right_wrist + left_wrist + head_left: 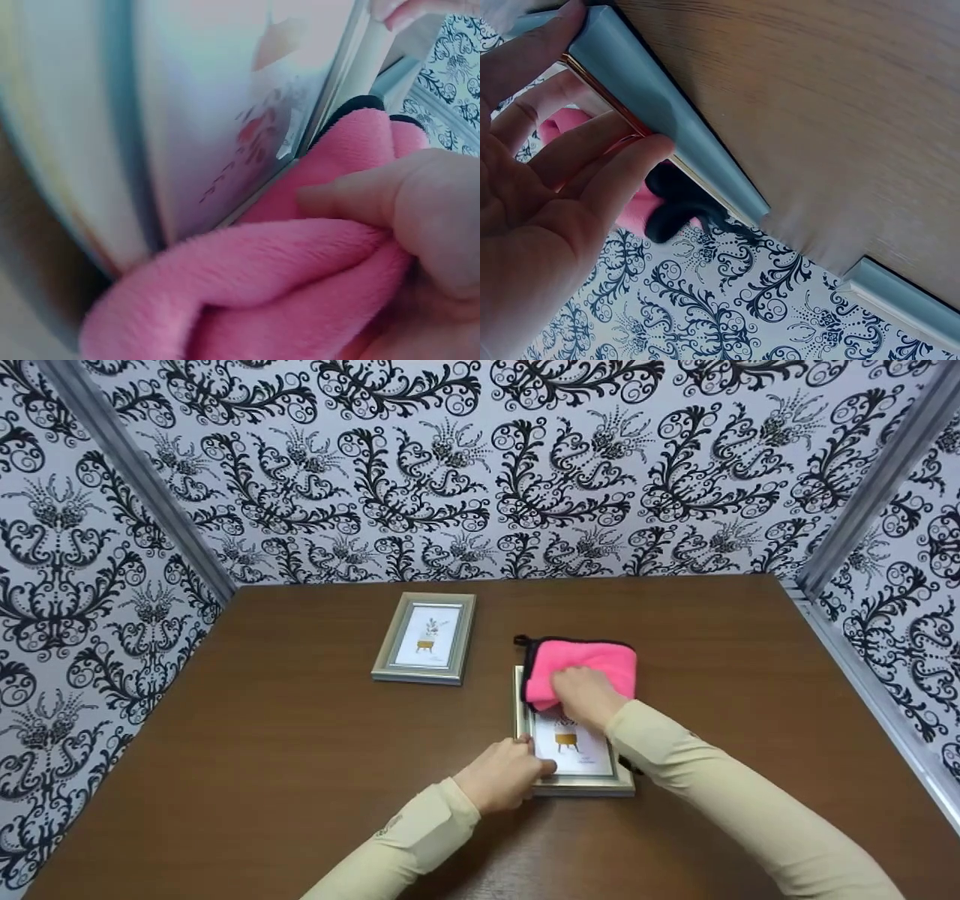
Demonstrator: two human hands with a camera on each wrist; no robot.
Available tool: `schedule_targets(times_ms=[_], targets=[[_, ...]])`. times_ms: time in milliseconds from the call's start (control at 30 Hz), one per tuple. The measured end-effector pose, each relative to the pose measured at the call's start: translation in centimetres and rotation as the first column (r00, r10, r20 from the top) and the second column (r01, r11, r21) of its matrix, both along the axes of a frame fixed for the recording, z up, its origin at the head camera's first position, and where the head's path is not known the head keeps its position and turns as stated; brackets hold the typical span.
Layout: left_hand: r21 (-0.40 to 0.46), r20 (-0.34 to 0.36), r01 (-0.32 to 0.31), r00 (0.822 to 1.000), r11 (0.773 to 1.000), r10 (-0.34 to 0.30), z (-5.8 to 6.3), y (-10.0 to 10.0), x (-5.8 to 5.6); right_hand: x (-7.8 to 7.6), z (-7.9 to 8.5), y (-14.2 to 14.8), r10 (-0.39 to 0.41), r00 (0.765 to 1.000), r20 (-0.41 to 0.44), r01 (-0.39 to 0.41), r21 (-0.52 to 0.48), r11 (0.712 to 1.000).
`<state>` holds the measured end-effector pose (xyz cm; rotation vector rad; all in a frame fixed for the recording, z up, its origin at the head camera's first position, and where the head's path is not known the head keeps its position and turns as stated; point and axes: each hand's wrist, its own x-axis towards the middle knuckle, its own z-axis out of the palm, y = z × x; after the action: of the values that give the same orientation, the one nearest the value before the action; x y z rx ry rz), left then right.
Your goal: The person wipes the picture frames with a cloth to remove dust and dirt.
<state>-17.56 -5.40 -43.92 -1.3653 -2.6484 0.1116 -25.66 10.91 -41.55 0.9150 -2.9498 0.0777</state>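
Note:
On the brown table lies a picture frame (585, 790) with a silver-gold border and a print of a plant in an orange pot. My left hand (504, 774) grips its lower left edge. In the left wrist view the fingers (600, 150) of that hand bend over the frame's rim (656, 97). My right hand (589, 694) holds a folded pink cloth (607, 658) with black edging against the upper part of this frame, hiding the top of the print. Close up in the right wrist view, the cloth (247, 270) is bunched between thumb and fingers, right at the glass.
A second, similar picture frame (426, 639) lies face up on the table (262, 720), farther back and to the left. Walls (420, 457) with black scroll patterns on white enclose the table at the back and both sides, with grey metal posts (874, 472) at the corners.

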Motion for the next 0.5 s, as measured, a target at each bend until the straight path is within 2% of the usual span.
schedule_targets(times_ms=[67, 133, 233, 300, 433, 500], targets=[[0.004, 0.004, -0.002, 1.000, 1.000, 0.002, 0.0, 0.0, 0.0, -0.3, 0.1, -0.5, 0.042, 0.999, 0.023, -0.041, -0.032, 0.999], [0.011, 0.005, -0.003, 1.000, 1.000, 0.003, 0.0, 0.0, 0.0, -0.5, 0.2, -0.8, 0.116, 0.991, 0.063, -0.111, -0.076, 0.991], [0.020, -0.003, 0.000, 1.000, 1.000, 0.001, 0.0, 0.0, 0.0, -0.9, 0.2, -0.9, 0.234, 0.965, 0.115, -0.218, -0.135, 0.967], [0.025, -0.008, 0.004, 1.000, 1.000, -0.004, 0.0, 0.0, 0.0, -1.1, 0.1, -0.5, 0.285, 0.946, 0.153, -0.258, -0.172, 0.951], [0.036, -0.001, 0.017, 1.000, 0.999, -0.017, 0.1, 0.1, 0.0, -1.1, -0.1, 0.8, 0.297, 0.935, 0.193, -0.265, -0.177, 0.948], [0.035, 0.000, 0.023, 1.000, 0.999, -0.023, 0.2, 0.0, -0.1, -1.1, -0.2, 1.6, 0.305, 0.935, 0.180, -0.281, -0.149, 0.948]])
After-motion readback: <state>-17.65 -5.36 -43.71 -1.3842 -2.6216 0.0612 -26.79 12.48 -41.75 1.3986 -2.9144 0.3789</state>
